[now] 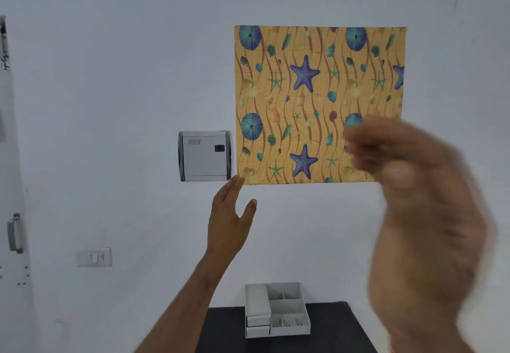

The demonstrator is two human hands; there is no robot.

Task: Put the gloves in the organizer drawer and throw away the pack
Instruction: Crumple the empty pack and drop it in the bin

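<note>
A white organizer (276, 310) with several compartments and two small drawers on its left front stands on a black table (226, 330) at the bottom of the view. My left hand (230, 220) is raised in front of the wall, fingers apart, holding nothing. My right hand (419, 200) is close to the camera and blurred, fingers bent, with nothing seen in it. No gloves or pack are in view.
An orange sea-patterned panel (303, 90) hangs on the white wall. A grey box (204, 156) is mounted to its left, a switch plate (94, 257) lower left, and a door handle (15, 232) at the far left.
</note>
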